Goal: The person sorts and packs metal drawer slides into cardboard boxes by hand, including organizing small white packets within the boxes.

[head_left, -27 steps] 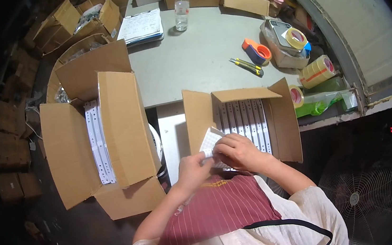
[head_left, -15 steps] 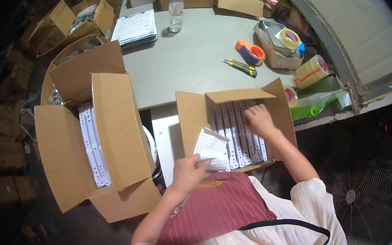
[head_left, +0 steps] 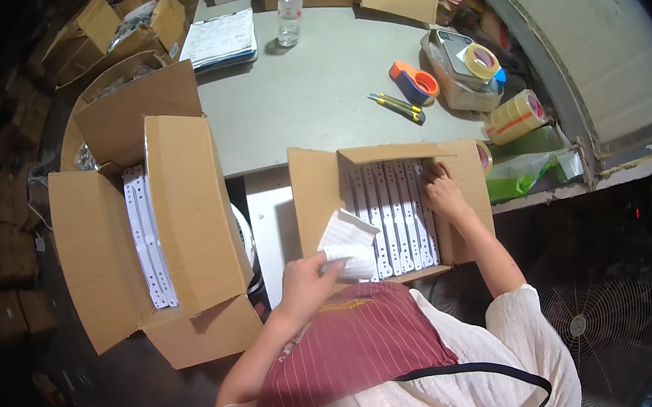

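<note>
Nearest the body, a folded white sheet (head_left: 348,242) is pinched between the fingers of the left hand (head_left: 308,278), just over the near left corner of the open carton (head_left: 390,209). The right hand (head_left: 444,191) is pressed down inside the carton at its far right side, fingers curled onto the last of the white perforated strips (head_left: 392,212); whether anything is gripped beneath them cannot be told. The strips are laid side by side in a flat layer that spans nearly the whole width of the carton, so the filling of this layer is judged close to complete, while the white sheet has not yet been laid in and the flaps are not yet folded shut. To the left, a second open carton (head_left: 101,259) is seen with a narrower stack of the same strips (head_left: 145,234). Farther off, on the grey table (head_left: 307,102), rolls of tape (head_left: 515,116), a tape dispenser (head_left: 413,83), a yellow knife (head_left: 397,106) and a water bottle (head_left: 290,12) are set
</note>
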Tool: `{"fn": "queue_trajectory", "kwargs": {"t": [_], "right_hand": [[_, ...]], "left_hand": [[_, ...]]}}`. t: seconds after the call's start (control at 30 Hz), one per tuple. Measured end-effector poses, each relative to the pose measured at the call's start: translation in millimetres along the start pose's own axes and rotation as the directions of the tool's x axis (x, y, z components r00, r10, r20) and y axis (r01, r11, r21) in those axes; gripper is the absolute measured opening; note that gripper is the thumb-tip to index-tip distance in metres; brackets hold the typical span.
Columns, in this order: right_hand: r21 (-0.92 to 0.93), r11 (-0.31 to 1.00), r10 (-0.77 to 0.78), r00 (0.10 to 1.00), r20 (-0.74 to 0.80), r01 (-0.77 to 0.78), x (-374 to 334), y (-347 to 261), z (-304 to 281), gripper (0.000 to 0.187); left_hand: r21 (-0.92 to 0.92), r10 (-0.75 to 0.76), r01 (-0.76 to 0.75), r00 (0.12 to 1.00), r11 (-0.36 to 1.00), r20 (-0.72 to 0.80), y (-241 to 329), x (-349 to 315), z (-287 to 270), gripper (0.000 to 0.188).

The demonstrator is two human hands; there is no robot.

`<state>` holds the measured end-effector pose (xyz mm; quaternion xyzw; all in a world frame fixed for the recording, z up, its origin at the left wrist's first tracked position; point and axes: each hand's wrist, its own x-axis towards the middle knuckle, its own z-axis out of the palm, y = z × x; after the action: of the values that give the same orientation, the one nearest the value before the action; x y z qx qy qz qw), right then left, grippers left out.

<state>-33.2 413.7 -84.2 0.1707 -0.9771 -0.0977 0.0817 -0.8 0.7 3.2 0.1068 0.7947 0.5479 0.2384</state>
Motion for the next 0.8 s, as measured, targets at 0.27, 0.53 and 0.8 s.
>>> {"fn": "queue_trajectory", "kwargs": {"t": [0.27, 0.53, 0.8], "right_hand": [[0.221, 0.958, -0.258, 0.89, 0.375, 0.184, -21.8, -28.0, -64.2, 0.018], [0.295, 0.762, 0.307, 0.723, 0.619, -0.576, -44.3, -95.7, -73.8, 0.058], [0.271, 0.42, 0.535, 0.477, 0.697, -0.866, -21.2, -134.8, -64.6, 0.122]], "left_hand": [[-0.036, 0.055, -0.056, 0.998, 0.998, -0.016, -0.1, -3.8, -5.2, 0.025], [-0.338, -0.011, -0.019, 0.996, 0.941, -0.086, -5.8, -6.1, 2.7, 0.026], [-0.778, -0.158, -0.243, 0.903, 0.58, -0.4, 16.8, -29.4, -23.2, 0.027]]}}
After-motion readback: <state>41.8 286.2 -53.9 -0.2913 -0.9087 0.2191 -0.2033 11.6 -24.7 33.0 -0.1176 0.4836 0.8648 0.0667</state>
